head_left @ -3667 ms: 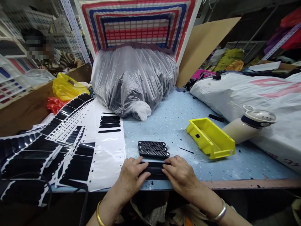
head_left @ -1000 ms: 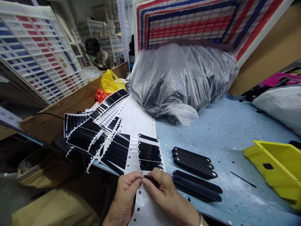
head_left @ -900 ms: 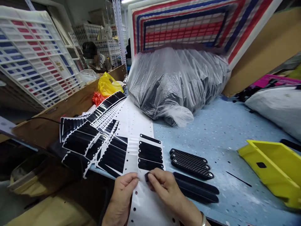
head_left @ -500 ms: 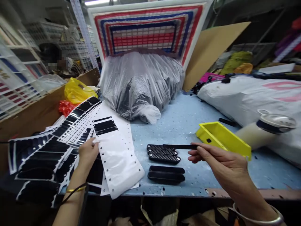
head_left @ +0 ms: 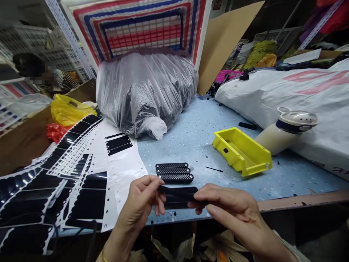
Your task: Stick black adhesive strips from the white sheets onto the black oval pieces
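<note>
In front of me both hands hold a thin black strip stretched level above the near part of the table. My left hand pinches its left end between thumb and fingertips. My right hand is closed on its right end; whether another black piece is in those fingers I cannot tell. Just below the strip lies a smooth black bar, partly hidden by the strip and fingers. Beyond my hands several black bars with a textured mesh face and a round screw at each end lie side by side.
White backing sheets with black strips cover the left side, beside loose sheets of black pieces. A yellow bin and a bottle stand right. Behind are a filled plastic bag and a white sack. A person sits far left.
My left hand has left the white sheet and moved right to the strip's left end. My right hand has brought the strip down and closer. The view has shifted right.
</note>
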`<state>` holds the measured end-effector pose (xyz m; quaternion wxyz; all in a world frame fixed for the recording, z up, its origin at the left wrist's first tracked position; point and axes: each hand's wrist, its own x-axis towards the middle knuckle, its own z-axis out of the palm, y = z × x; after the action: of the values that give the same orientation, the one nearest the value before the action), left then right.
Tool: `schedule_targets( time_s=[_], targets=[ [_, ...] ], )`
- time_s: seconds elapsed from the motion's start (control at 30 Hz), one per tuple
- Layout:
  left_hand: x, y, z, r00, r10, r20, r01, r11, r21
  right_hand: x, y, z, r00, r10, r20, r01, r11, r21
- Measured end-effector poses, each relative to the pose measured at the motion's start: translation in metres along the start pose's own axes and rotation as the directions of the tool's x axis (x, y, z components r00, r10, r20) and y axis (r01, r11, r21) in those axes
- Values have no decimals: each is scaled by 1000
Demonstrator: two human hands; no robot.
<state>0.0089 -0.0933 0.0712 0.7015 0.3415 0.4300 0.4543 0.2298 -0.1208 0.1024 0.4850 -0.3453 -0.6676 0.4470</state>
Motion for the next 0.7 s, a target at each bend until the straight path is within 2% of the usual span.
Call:
schedule_targets(
  time_s=[0.1, 0.2, 0.3, 0.33, 0.4, 0.47, 0.53, 0.7],
  targets=[
    [7, 2, 2, 1000, -10, -1, 10, 1000, -5, -5, 11, -7, 997, 43, 56, -43, 999, -10],
    [12, 1, -2, 996, 44, -73, -42, 999, 28, -7, 24, -18, 998, 58, 2, -57, 991, -119],
    [14, -2, 0, 992, 71, -100, -66, 996, 56, -1, 34, -21, 991, -91, -100, 43, 915, -402],
    [15, -2, 2, 994, 70, -88, -65, 996, 60, 3, 37, -19, 982, -163, -92, 99, 871, -480],
    [15, -2, 6, 996, 68, -61, -65, 996, 54, 11, 41, -14, 962, -272, -3, 222, 792, -568],
    [16, -1, 9, 997, 69, -44, -68, 997, 29, 17, 46, -7, 942, -317, 111, 319, 743, -589],
    [17, 0, 9, 997, 66, -40, -66, 998, -1, 20, 50, -3, 928, -327, 177, 367, 732, -574],
    [20, -4, 2, 997, 61, -41, -63, 997, -35, 23, 59, -1, 939, -310, 149, 341, 774, -533]
  ],
)
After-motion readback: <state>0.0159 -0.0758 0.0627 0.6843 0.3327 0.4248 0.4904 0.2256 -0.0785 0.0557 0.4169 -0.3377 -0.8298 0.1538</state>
